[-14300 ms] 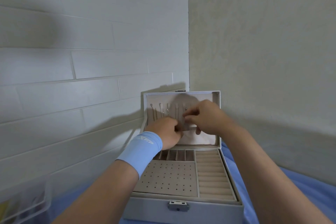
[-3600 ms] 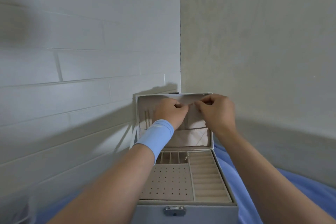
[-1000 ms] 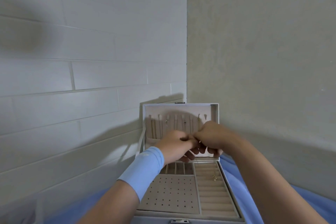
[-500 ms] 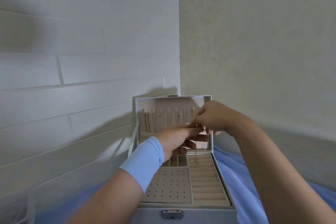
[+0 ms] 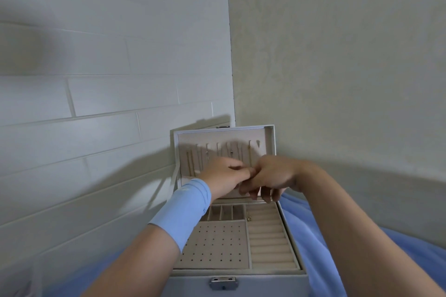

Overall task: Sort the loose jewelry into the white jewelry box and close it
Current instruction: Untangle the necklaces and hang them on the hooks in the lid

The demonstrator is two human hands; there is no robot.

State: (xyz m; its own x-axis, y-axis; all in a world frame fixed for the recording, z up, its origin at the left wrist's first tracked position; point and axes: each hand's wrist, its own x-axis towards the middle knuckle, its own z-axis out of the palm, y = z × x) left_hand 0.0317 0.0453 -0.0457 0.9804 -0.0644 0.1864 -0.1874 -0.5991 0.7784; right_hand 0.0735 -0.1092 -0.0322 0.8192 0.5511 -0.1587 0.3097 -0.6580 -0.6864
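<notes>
Left hand (image 5: 224,177) and right hand (image 5: 272,176), each grip closed, pinch a necklace (image 5: 248,218); behind them chains (image 5: 190,161) hang inside the lid (image 5: 270,137); white jewelry box (image 5: 265,284) not yet closed.

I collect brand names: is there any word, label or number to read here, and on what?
No text is readable.
Blue wristband: any logo is too blurred to read.
Jewelry box and its metal clasp: no lettering shows.

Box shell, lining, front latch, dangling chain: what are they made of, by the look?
Box shell: white, smooth, faint sheen, probably faux leather. Lining: beige, matte, soft-looking, likely velvet or flocking. Latch: silvery, reflective, likely metal. Chain: thin, gold-coloured, presumably metal.
</notes>
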